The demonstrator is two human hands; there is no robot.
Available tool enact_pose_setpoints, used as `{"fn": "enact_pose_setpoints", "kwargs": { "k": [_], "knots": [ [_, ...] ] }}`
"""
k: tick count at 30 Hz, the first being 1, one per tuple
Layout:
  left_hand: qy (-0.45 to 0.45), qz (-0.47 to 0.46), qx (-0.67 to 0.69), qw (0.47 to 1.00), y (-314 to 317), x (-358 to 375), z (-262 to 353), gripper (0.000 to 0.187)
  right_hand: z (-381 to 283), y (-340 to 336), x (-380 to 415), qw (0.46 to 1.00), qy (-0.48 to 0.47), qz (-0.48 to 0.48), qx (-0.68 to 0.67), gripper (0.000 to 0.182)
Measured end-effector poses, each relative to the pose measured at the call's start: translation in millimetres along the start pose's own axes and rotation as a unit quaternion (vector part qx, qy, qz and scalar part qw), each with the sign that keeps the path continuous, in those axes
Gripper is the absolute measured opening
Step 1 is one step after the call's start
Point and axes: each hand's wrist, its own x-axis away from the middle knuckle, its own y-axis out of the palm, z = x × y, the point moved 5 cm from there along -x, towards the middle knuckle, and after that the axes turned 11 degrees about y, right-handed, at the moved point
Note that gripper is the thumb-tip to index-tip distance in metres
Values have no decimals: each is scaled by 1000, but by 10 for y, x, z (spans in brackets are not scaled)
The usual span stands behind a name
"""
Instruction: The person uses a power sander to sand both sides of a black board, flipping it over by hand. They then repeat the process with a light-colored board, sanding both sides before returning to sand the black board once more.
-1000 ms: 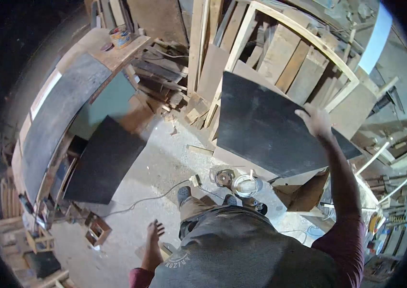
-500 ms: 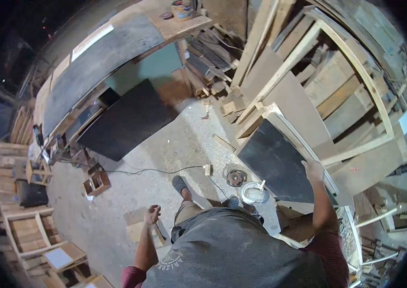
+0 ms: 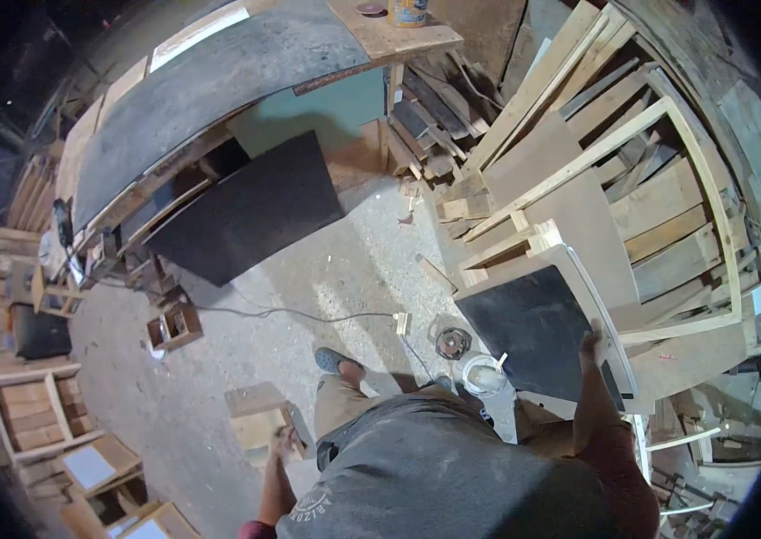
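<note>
My right hand (image 3: 590,349) is at the right edge of a black panel (image 3: 524,328), its fingers closed on that edge. The panel leans at a tilt against a paler board (image 3: 582,278) that shows along its edge. My left hand (image 3: 284,443) hangs low on the left, slightly blurred, with loosely bent fingers and nothing in it. Below it on the floor lies an open wooden box (image 3: 259,427). A white bucket (image 3: 485,377) with a pale stick in it stands near my feet, beside a round dark metal part (image 3: 453,342).
A larger black panel (image 3: 255,211) leans on the workbench (image 3: 219,99). A cable (image 3: 308,319) runs over the floor to a small socket block (image 3: 402,323). Wooden frames (image 3: 703,180) and planks stand at the right. A small wooden box (image 3: 174,327) sits at left.
The view has shifted. My right hand sits lower along the black panel's edge, and more of the paler board shows around the panel. My left hand stays low and empty.
</note>
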Motion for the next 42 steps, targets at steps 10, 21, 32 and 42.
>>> {"fn": "enact_pose_setpoints", "kwargs": {
  "k": [10,21,32,42],
  "knots": [
    [-54,119,-45,990,-1424,-614,805,46,-4434,2107,2154,934,-59,-336,105,40],
    [85,269,9,959,-2017,-710,2316,34,-8543,3705,3655,772,-423,-466,89,39],
    [-193,345,100,913,-1605,-22,1720,38,-10400,5671,3772,735,-419,-456,278,83],
    [-264,374,129,880,-1631,90,2312,43,-9935,6343,3908,714,-423,-450,330,30]
  ]
}}
